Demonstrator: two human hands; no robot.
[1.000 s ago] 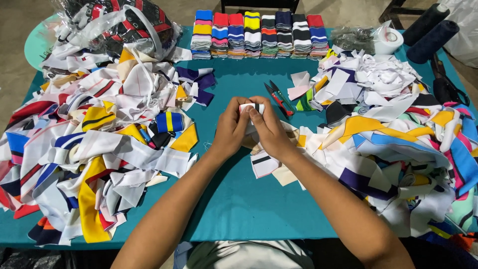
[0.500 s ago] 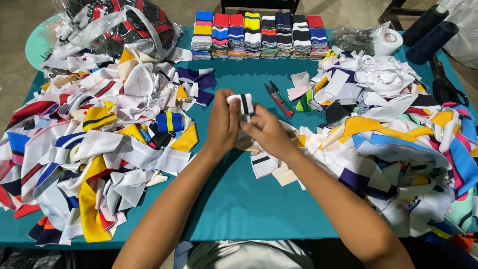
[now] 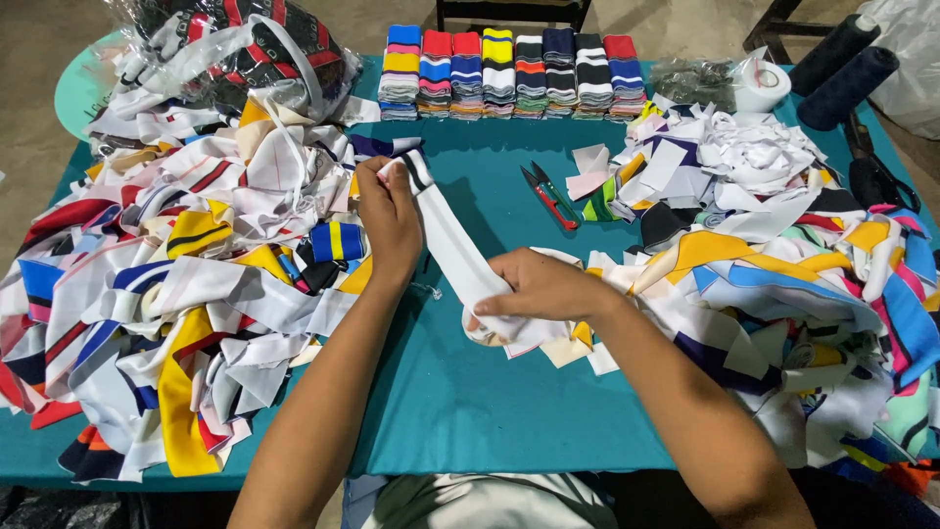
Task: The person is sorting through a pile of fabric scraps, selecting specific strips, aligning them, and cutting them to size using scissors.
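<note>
**While both hands pull it taut: white strip stretched over the teal bench**

While the right hand (image 3: 537,292) clamps the lower end of a white fabric strip (image 3: 452,245) at frame centre, the left hand (image 3: 389,217) pinches its upper end, where black stripes show. Strip runs diagonally between them, drawn straight, apparently so it can be smoothed or checked. Both hands closed on the cloth.

Lower end sits over a few loose scraps on the bench (image 3: 490,402).

Left of frame: big heap of mixed cuttings (image 3: 176,284). Right: a second heap (image 3: 783,274). Bare lane between keeps working room.

Beyond the hands, red-handled snips (image 3: 548,196) lie within reach. Far edge: folded striped bands (image 3: 509,71) in a neat row, seemingly sorted by colour.
</note>
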